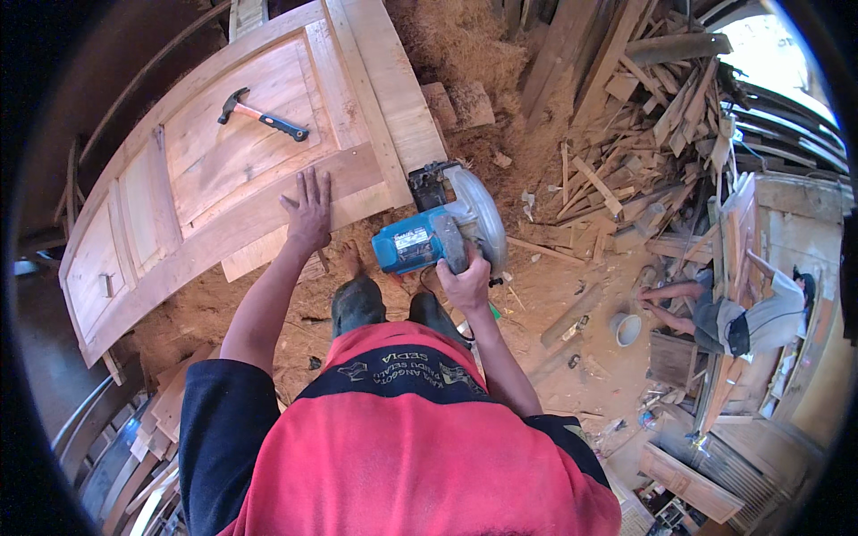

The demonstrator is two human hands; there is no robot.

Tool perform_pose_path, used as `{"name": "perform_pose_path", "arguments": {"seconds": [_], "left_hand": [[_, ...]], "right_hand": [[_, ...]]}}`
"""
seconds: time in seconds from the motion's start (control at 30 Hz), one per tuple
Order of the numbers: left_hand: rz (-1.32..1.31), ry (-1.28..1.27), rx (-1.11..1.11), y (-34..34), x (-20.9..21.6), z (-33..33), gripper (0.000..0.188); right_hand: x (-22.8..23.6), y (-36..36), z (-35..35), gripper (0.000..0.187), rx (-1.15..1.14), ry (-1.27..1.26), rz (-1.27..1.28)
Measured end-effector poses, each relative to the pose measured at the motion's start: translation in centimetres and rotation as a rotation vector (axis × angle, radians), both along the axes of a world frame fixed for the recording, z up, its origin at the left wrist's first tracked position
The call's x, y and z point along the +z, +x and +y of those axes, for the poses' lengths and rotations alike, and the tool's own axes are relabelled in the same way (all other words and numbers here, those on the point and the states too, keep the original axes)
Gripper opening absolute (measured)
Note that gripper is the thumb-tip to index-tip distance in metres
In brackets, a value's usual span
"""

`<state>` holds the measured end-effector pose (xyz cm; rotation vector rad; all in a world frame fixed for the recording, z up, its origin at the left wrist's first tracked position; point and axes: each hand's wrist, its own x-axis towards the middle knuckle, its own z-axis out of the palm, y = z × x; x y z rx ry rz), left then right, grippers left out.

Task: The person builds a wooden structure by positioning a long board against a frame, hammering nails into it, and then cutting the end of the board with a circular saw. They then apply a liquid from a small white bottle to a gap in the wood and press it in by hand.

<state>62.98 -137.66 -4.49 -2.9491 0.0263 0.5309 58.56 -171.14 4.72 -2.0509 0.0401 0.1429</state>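
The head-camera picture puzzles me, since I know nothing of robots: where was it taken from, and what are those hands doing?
There is no robot here, just a person working bare-handed. A wide fisheye camera worn on the head looks down, so straight edges bend toward the rim. The left hand, fingers spread, rests on the near edge of a pale brown wooden panelled door. The right hand grips a blue-and-grey circular saw at the door's right-hand end. A dark-and-orange-handled claw hammer lies on the door.
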Motion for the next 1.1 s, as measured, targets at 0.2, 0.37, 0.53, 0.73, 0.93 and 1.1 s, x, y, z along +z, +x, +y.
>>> {"name": "perform_pose_path", "arguments": {"seconds": [0.2,0.37,0.53,0.73,0.93,1.1], "left_hand": [[-0.017,-0.002,-0.011,-0.2,-0.2,-0.1,0.127],[-0.051,-0.016,-0.051,-0.1,0.4,-0.5,0.132],[-0.004,-0.003,-0.018,-0.1,0.5,-0.4,0.131],[-0.032,0.016,-0.023,-0.1,-0.2,-0.3,0.132],[0.020,-0.005,0.003,0.0,0.6,-0.5,0.135],[-0.004,0.013,-0.008,0.0,0.5,-0.5,0.134]], "right_hand": [[-0.4,0.3,-1.0,0.042,0.078,0.103,0.012],[-0.9,0.6,-1.8,0.043,0.130,0.080,0.066],[-1.3,1.2,-1.5,0.044,0.166,0.071,0.070],[-1.1,1.7,-1.4,0.043,0.169,0.097,0.099],[-1.4,2.0,-1.1,0.041,0.178,0.090,0.063],[-1.9,2.5,-0.9,0.041,0.171,0.101,0.032]]}}
